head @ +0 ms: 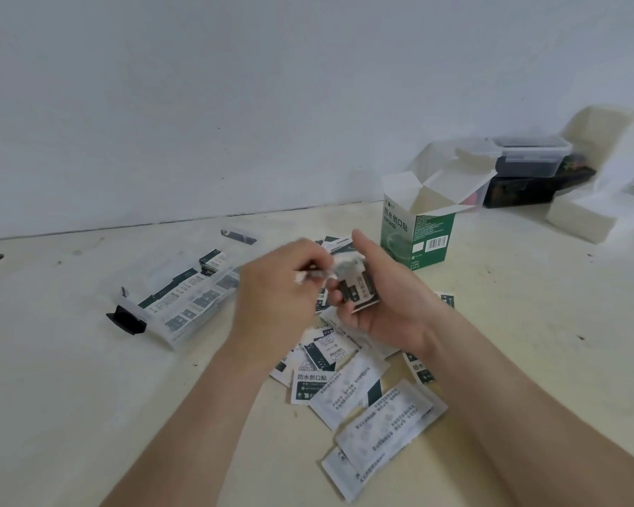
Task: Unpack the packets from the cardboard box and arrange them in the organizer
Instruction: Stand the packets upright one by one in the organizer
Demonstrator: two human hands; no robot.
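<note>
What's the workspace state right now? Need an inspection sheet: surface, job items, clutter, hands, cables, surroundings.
Surface: pale table, scuffed and spotted.
Job's things: cardboard box upright, flaps open; clear organizer open, with packets filed inside; loose packets scattered on the table in front of the person.
Clutter: lidded containers stacked at the back right; white foam block beside them.
Hands: left hand pinches a blurred packet; right hand holds a stack of packets.
Cables: nothing seen.
Surroundings: plain white wall behind the table.
</note>
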